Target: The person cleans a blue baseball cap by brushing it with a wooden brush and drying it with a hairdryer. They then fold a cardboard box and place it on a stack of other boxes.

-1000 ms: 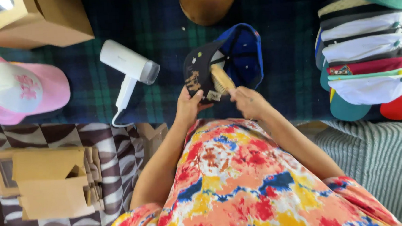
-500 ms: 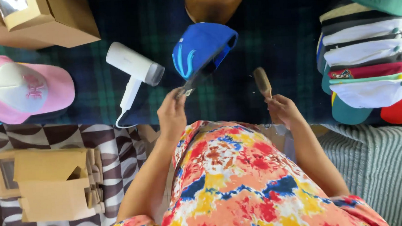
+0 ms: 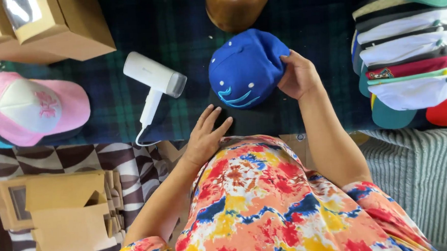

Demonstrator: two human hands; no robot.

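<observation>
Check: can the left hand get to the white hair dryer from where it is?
Probably yes. The left hand rests at the black brim, and the dryer lies just beside it on the plaid cloth, with nothing between them.

Blue cap (image 3: 246, 68), crown up, on dark plaid cloth (image 3: 188, 30)

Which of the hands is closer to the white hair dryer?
The left hand. It rests just right of the white hair dryer and its cord. The right hand is farther away, across the blue cap, holding its side.
</observation>
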